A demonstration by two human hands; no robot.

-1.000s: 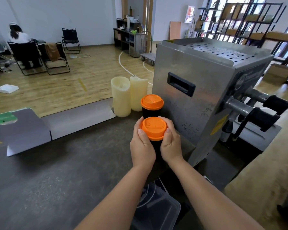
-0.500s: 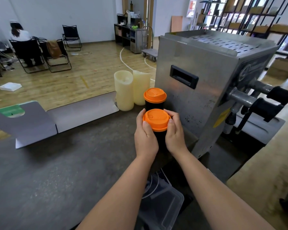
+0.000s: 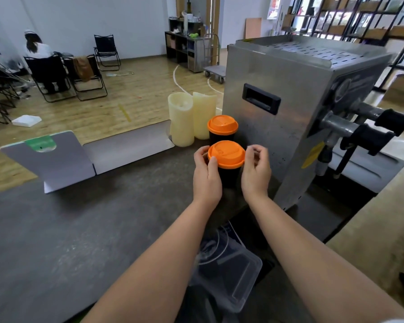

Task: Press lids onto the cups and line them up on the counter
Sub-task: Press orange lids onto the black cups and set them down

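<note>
At the bottom centre of the frame a clear plastic container sits below the edge of the dark surface, between the two bare forearms. Above it, mid-frame, the near black cup stands on the surface with its orange lid seated on top. The left hand curls around the cup's left side, thumb on the lid's rim. The right hand is just right of the cup, fingers loosely curled and holding nothing; a narrow gap shows between them and the lid. Directly behind stands a second lidded cup, close to the first. Left of it are two cream cylinders, and at right a steel machine. A bent grey panel lies at the left.
</note>
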